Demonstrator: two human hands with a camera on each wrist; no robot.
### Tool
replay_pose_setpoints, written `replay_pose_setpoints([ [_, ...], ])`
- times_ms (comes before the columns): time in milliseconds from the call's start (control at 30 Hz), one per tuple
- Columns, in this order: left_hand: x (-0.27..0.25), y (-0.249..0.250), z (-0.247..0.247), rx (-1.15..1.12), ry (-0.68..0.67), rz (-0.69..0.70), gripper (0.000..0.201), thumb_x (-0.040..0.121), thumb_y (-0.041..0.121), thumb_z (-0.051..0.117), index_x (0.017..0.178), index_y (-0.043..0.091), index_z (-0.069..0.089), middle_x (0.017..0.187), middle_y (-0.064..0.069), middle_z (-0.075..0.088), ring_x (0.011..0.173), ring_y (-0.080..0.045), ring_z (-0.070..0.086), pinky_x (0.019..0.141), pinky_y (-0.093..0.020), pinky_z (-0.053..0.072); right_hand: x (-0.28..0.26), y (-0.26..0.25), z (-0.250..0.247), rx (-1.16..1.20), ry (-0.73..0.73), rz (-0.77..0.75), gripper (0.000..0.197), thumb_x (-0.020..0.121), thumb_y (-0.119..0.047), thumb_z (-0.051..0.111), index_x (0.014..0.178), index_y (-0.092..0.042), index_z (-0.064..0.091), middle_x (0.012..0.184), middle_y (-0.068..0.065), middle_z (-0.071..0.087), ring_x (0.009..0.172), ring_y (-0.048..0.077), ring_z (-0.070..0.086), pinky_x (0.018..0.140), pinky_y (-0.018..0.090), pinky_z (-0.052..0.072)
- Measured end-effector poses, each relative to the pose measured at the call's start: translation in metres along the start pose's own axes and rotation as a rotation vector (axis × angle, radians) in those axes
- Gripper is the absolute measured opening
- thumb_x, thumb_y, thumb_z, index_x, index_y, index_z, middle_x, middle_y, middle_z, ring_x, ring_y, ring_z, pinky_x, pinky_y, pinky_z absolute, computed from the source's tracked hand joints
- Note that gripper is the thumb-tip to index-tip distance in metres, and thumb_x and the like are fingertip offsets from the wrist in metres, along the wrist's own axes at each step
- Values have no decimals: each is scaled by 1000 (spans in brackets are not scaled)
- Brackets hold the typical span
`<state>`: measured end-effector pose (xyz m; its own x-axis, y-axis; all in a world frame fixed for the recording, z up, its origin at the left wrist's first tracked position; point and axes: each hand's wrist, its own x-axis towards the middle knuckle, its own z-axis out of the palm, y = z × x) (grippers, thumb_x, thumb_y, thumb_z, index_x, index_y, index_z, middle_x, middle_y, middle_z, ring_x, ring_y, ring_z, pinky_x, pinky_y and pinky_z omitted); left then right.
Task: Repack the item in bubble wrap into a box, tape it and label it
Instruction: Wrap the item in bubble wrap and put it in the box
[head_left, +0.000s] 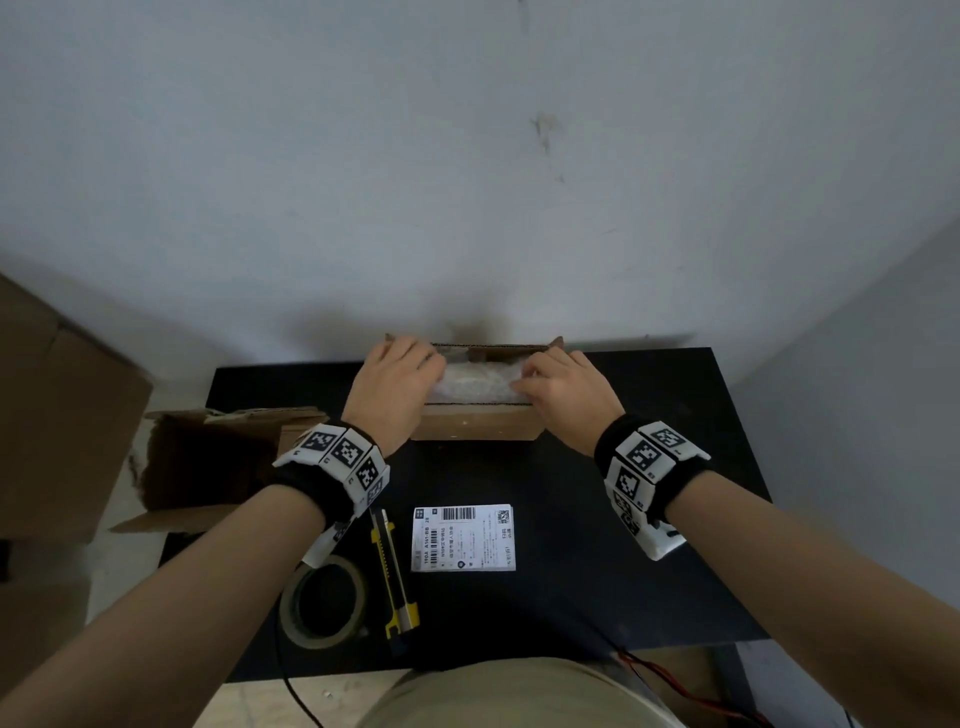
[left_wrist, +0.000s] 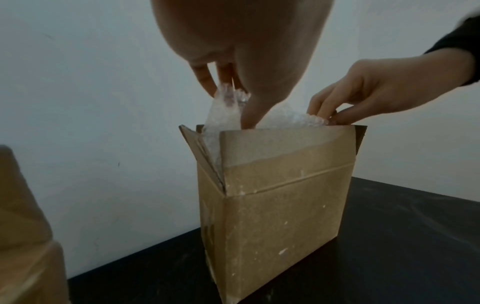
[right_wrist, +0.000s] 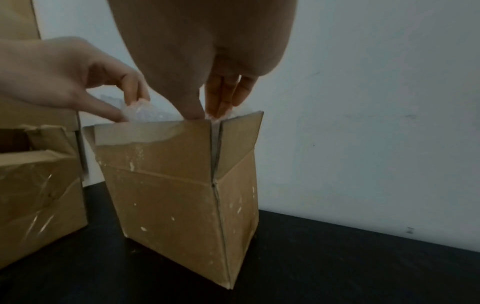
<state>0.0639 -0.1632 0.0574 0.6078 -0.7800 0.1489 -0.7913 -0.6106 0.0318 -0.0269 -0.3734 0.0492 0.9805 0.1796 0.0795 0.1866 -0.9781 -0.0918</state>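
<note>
A small brown cardboard box (head_left: 478, 423) stands with its flaps up at the back of the black table (head_left: 597, 545). The bubble-wrapped item (head_left: 475, 387) sits in its mouth, its top above the rim. My left hand (head_left: 423, 371) pinches the item's left end between thumb and fingers. My right hand (head_left: 527, 382) pinches the right end. In the left wrist view my left hand (left_wrist: 228, 96) grips the crumpled wrap (left_wrist: 223, 111) above the box (left_wrist: 280, 205). In the right wrist view my right hand (right_wrist: 207, 112) holds the wrap (right_wrist: 150, 115) at the corner of the box (right_wrist: 168, 195).
A shipping label (head_left: 464, 538) lies flat at the table's middle. A yellow utility knife (head_left: 392, 577) and a roll of tape (head_left: 324, 603) lie to its left. An open, torn box (head_left: 208, 457) sits at the table's left edge, with a larger carton (head_left: 52, 415) beyond it.
</note>
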Motion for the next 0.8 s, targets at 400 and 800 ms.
replay_pose_setpoints([
  [400, -17, -2, 12, -132, -249, 9, 28, 94, 41, 37, 104, 18, 51, 89, 5, 60, 79, -13, 56, 67, -26, 43, -15, -3, -10, -83, -227, 37, 48, 91, -41, 44, 130, -15, 50, 123, 4, 58, 115, 21, 53, 105, 34, 30],
  [800, -4, 12, 12, -191, -455, -55, 46, 98, 47, 17, 130, 26, 43, 112, -1, 63, 107, -18, 60, 106, -35, 32, 8, -19, 2, 36, -527, 170, 30, 96, -30, 34, 110, -12, 52, 103, 1, 67, 110, 19, 58, 118, 37, 2],
])
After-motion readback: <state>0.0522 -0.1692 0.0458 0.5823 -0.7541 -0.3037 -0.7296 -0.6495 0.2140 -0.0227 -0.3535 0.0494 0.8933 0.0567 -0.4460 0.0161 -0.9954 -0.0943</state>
